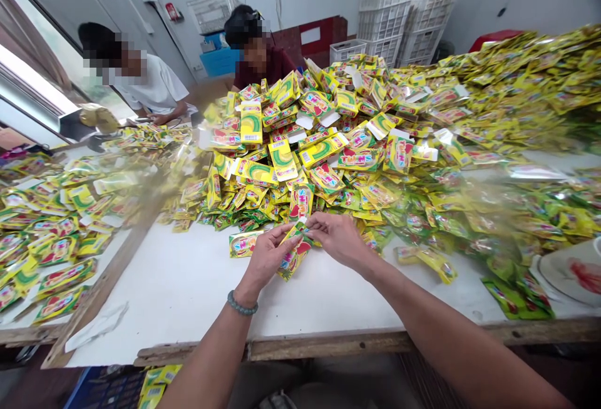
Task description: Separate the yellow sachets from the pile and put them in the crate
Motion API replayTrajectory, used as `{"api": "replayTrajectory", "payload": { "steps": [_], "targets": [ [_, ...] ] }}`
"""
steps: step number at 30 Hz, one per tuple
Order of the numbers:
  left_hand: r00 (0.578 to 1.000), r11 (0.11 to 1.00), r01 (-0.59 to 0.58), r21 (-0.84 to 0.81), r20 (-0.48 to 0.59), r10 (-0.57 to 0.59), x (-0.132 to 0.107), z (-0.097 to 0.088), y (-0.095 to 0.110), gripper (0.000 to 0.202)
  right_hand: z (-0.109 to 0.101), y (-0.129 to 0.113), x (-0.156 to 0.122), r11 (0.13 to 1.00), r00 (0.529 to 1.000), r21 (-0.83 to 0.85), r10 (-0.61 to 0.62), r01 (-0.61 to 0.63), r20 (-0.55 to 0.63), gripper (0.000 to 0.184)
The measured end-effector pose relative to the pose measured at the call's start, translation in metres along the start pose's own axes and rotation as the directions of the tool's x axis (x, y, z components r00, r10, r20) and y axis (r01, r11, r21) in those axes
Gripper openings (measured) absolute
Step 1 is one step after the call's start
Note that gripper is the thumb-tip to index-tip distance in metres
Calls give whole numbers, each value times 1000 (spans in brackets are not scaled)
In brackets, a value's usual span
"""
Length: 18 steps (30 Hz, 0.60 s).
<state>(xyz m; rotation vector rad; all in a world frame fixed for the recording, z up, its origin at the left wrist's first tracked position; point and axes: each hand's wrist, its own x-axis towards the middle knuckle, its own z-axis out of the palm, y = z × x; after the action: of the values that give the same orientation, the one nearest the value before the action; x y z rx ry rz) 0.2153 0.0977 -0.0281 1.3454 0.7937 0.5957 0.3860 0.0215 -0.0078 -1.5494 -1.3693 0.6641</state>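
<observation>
One box (301, 249) grasped by left fingers (276, 234), right fingers (320, 222) at its top, grip unclear

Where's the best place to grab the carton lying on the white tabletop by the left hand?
Probably pinch the carton by its left end, across the long edges, coming from the left and above. It seems to lie flat on the white tabletop with that end exposed; the left hand hides its right end.
</observation>
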Motion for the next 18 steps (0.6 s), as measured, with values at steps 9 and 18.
{"api": "replayTrajectory", "payload": {
  "steps": [9,18],
  "targets": [
    [1000,1000,-12,26,8,11,-4,5,2,42,1,-13,-5,997,968,35,65,-75,243,26],
    [991,979,-70,-193,-126,46,-2,11,9,44,7,-10,-3,991,997,115,-74,73,6,37]
  ]
}}
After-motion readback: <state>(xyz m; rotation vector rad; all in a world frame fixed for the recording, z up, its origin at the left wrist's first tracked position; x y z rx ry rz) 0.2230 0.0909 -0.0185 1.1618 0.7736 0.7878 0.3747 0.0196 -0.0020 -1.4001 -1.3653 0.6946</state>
